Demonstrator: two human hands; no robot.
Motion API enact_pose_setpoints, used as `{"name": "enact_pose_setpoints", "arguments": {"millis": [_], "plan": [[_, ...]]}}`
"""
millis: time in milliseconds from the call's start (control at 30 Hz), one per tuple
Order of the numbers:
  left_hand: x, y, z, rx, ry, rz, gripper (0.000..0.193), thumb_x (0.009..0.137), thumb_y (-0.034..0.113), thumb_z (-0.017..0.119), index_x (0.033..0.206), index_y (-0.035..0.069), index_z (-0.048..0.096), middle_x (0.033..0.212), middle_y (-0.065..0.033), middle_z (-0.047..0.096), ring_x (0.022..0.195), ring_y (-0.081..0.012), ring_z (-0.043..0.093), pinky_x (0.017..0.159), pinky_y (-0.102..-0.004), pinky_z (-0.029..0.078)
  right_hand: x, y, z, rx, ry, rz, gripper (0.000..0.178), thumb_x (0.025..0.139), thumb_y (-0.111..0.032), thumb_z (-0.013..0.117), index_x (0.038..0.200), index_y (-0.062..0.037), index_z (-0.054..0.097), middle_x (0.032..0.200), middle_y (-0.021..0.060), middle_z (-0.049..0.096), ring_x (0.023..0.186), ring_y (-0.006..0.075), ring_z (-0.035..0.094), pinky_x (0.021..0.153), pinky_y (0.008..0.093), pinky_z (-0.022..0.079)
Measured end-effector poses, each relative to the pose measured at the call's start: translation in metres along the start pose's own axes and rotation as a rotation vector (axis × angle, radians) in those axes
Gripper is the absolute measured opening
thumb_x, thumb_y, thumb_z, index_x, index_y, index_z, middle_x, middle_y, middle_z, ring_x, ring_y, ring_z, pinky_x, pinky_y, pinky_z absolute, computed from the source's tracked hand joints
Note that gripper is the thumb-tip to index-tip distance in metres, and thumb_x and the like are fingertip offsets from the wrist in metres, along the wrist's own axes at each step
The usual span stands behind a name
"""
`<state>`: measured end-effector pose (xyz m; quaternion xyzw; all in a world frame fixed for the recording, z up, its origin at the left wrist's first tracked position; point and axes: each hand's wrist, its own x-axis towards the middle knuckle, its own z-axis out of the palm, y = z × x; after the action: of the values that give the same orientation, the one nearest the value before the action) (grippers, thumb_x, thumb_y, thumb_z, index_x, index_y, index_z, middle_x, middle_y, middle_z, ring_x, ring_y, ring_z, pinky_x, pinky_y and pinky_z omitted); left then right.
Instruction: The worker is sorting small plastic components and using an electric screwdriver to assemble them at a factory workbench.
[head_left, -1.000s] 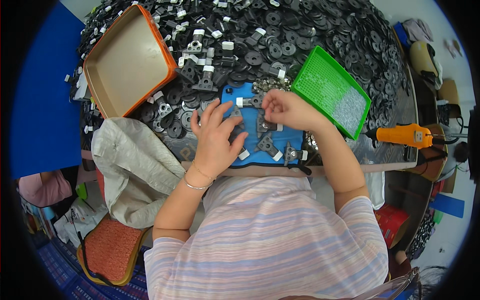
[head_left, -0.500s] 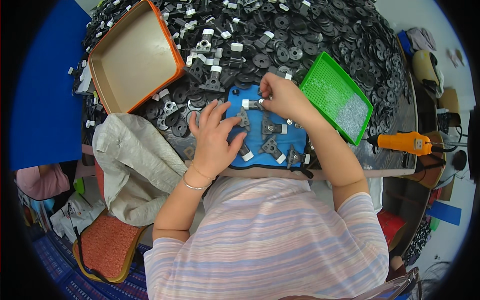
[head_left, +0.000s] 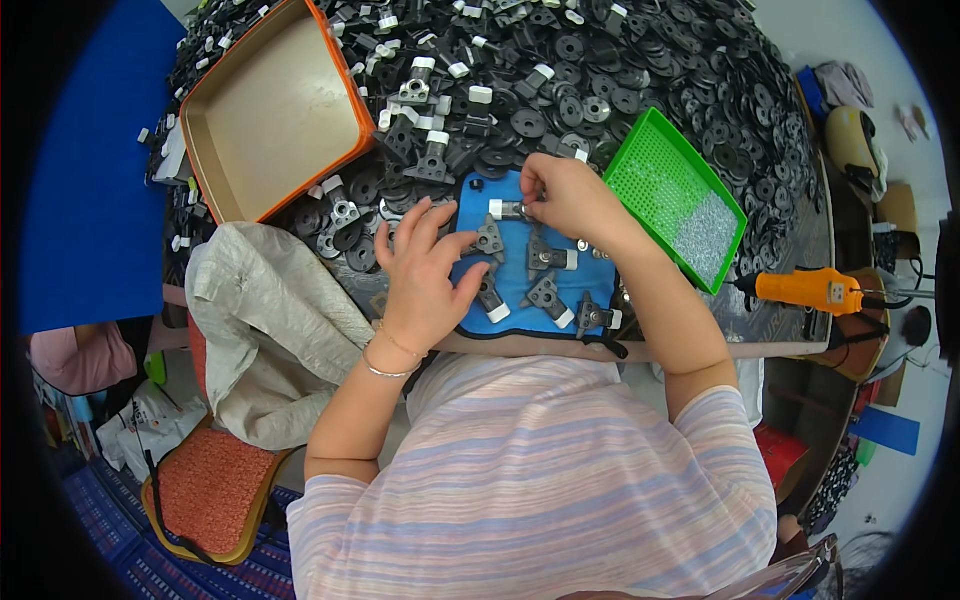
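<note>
A blue mat (head_left: 515, 262) lies at the table's near edge, with several black plastic brackets on it, some with white ends. My right hand (head_left: 575, 200) bends over the far part of the mat. Its thumb and fingers are pinched at the bracket (head_left: 508, 210) lying sideways with its white end to the left; whatever is between the fingertips is hidden. My left hand (head_left: 425, 270) is open at the mat's left edge, its fingers spread, the fingertips close to a dark grey bracket (head_left: 488, 240). Another bracket (head_left: 545, 257) with a round metal piece lies right of it.
A green perforated tray (head_left: 722, 280) of small shiny pieces stands to the right, beside an orange power screwdriver (head_left: 810, 290). An orange-rimmed tray (head_left: 275, 110) sits at the far left. Black discs (head_left: 690, 60) and brackets are heaped behind. A pale sack (head_left: 280, 330) hangs at left.
My right fingers have shifted slightly over the same bracket. The left hand stays spread in almost the same place. The whole view has moved a little.
</note>
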<state>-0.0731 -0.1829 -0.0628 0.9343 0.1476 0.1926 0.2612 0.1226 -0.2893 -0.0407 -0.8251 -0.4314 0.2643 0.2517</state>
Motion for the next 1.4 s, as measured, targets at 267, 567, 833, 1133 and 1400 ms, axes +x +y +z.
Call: {"name": "enact_pose_setpoints", "arguments": {"millis": [267, 567, 833, 1133, 1400], "plan": [[-0.001, -0.008, 0.003, 0.034, 0.014, -0.026, 0.028, 0.069, 0.022, 0.073, 0.094, 0.011, 0.067, 0.126, -0.0070, 0.051, 0.126, -0.0290, 0.036, 0.104, -0.0575, 0.014, 0.007, 0.004, -0.001, 0.050, -0.068, 0.046, 0.022, 0.070, 0.000, 0.067, 0.088, -0.0009, 0.055, 0.076, 0.0083, 0.063, 0.071, 0.0177, 0.062, 0.064, 0.0292, 0.048], [-0.002, -0.018, 0.008, 0.072, 0.008, -0.040, 0.025, 0.070, 0.020, 0.072, 0.094, 0.011, 0.067, 0.126, -0.0073, 0.051, 0.126, -0.0294, 0.036, 0.102, -0.0603, 0.015, 0.012, -0.029, 0.022, 0.100, -0.298, -0.091, 0.022, 0.070, -0.004, 0.068, 0.088, -0.0010, 0.055, 0.077, 0.0097, 0.067, 0.074, 0.0210, 0.065, 0.065, 0.0315, 0.049], [-0.003, -0.018, 0.007, 0.066, 0.005, -0.053, 0.026, 0.071, 0.020, 0.072, 0.094, 0.011, 0.068, 0.127, -0.0071, 0.051, 0.126, -0.0292, 0.036, 0.102, -0.0609, 0.014, 0.009, -0.029, 0.026, 0.017, -0.182, -0.100, 0.021, 0.068, -0.005, 0.069, 0.084, -0.0012, 0.055, 0.077, 0.0102, 0.066, 0.076, 0.0251, 0.065, 0.067, 0.0345, 0.049], [-0.003, -0.017, 0.003, 0.052, -0.001, -0.068, 0.026, 0.071, 0.021, 0.072, 0.095, 0.011, 0.068, 0.127, -0.0068, 0.051, 0.127, -0.0288, 0.036, 0.104, -0.0594, 0.012, -0.051, 0.010, -0.020, -0.198, -0.005, 0.036, 0.014, 0.071, -0.005, 0.067, 0.079, -0.0059, 0.055, 0.068, 0.0098, 0.061, 0.065, 0.0275, 0.061, 0.058, 0.0366, 0.046], [0.000, -0.009, 0.005, 0.047, 0.007, -0.018, 0.028, 0.070, 0.021, 0.073, 0.095, 0.012, 0.068, 0.126, -0.0066, 0.052, 0.127, -0.0285, 0.036, 0.104, -0.0573, 0.012, -0.062, 0.032, 0.006, -0.306, 0.120, 0.024, 0.011, 0.073, -0.010, 0.065, 0.079, -0.0082, 0.056, 0.071, 0.0082, 0.064, 0.068, 0.0288, 0.063, 0.059, 0.0391, 0.048]]}}
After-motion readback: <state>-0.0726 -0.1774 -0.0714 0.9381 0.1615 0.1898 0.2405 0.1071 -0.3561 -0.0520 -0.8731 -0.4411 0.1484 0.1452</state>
